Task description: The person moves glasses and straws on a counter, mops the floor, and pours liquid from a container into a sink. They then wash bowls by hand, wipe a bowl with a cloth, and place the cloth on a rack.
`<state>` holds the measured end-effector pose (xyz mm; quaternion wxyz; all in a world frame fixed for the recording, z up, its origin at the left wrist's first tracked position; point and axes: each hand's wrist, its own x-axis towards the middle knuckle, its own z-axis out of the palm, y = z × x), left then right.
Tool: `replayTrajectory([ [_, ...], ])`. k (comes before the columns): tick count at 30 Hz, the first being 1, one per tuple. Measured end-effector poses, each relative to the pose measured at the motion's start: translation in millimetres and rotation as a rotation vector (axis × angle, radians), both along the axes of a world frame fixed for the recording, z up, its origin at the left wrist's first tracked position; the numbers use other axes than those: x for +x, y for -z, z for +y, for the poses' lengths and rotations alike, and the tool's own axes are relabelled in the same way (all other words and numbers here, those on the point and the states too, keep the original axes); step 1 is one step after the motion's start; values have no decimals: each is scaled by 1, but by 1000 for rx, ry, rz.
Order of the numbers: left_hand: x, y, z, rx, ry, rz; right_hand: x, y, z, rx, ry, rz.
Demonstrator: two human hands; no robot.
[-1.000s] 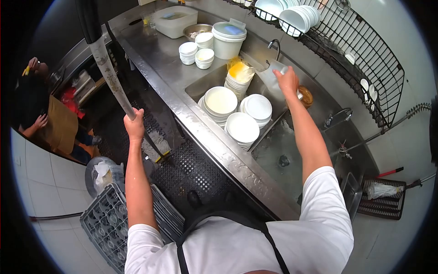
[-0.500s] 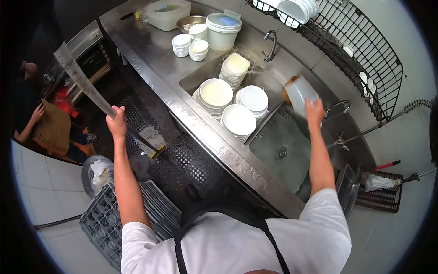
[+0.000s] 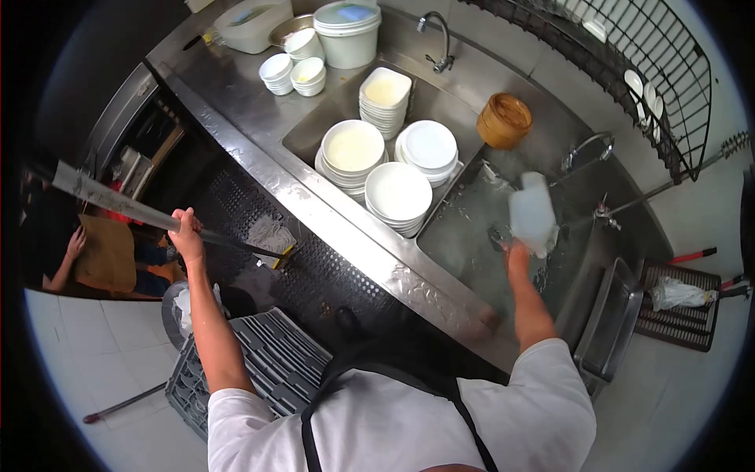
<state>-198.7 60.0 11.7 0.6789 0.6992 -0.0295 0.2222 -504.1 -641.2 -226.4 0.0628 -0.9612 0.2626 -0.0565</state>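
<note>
Left hand (image 3: 187, 230) is closed around a long, pale, scuffed round pole (image 3: 118, 198), which slants down to a grey string mop head (image 3: 269, 234) with a yellow clamp on the dark perforated floor mat (image 3: 346, 271). Right hand (image 3: 517, 258) is closed on the near end of a translucent whitish plastic container (image 3: 533, 211); exact finger placement cannot be told.

Container condition: smooth, cloudy walls, elongated form with rounded edges, lying tilted in the water of the right-hand steel sink basin (image 3: 464, 236). Water around it is greyish, disturbed and splashing at its rim.

Beyond the basin, a round orange-brown container (image 3: 504, 121), apparently wooden, sits on the steel surface. Adjoining sink compartment holds stacked smooth white bowls and plates (image 3: 398, 193): three round stacks, plus one squarish stack (image 3: 385, 88) with yellowish contents in its top dish. Counter metal is wet, brushed and reflective.
</note>
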Motion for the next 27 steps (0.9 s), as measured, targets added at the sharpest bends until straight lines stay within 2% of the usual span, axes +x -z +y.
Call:
replayTrajectory([
  [3,4,5,0,-14,-1,-20,-4,-7,2,122,-125,210],
  [5,6,6,2,-40,14,2,-7,-27,19,156,-158,239],
  [7,7,4,2,-45,18,12,-7,-40,31,169,-156,131],
  [10,10,6,6,-45,15,12,-3,-60,42,343,341,-245],
  [13,11,2,3,-44,-6,-8,1,-60,21,528,719,-537],
  [16,19,7,12,-60,24,-7,-3,-58,11,432,620,-845],
  [17,20,7,13,-56,6,-8,-6,-59,7,547,568,-914],
  [20,18,0,4,-49,-25,-1,5,-120,36,835,497,-954],
  [22,20,-1,4,-62,-24,15,13,-149,48,850,405,-886],
  [27,18,-1,5,-48,10,13,23,-173,66,1032,369,-765],
])
